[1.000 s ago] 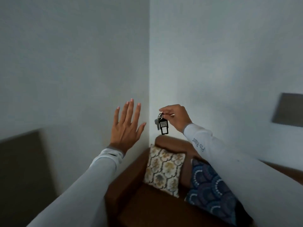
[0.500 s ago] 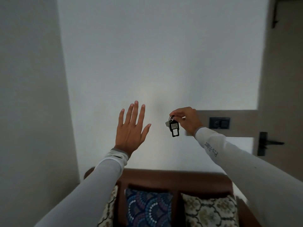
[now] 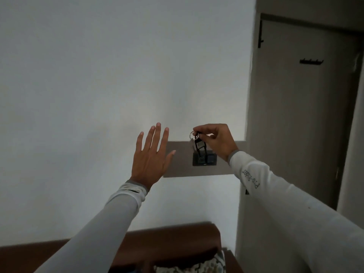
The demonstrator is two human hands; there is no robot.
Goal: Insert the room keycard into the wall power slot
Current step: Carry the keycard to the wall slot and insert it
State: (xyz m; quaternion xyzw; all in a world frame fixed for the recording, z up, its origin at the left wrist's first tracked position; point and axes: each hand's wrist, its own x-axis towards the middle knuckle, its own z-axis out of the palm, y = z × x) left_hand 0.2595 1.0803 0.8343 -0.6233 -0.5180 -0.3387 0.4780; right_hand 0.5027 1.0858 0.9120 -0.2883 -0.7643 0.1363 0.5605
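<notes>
My right hand [image 3: 216, 142] pinches a key ring from which a small black key tag [image 3: 200, 145] and a pale key hang. The tag dangles right in front of the dark wall power slot plate [image 3: 209, 162], which sits on a grey-brown panel [image 3: 183, 170] on the white wall. Whether the tag touches the plate, I cannot tell. My left hand [image 3: 151, 156] is raised flat with fingers spread, to the left of the plate, holding nothing. Both arms wear white sleeves.
A brown sofa back [image 3: 157, 245] runs along the wall below, with a patterned cushion [image 3: 197, 266] at the bottom edge. A beige door [image 3: 299, 115] with a black hook rail [image 3: 311, 61] stands to the right past a wall corner.
The view has swung right, from the room corner to the wall beside the door. The switch plate, earlier right of my right hand, now lies directly behind the hanging tag. My left hand stays spread.
</notes>
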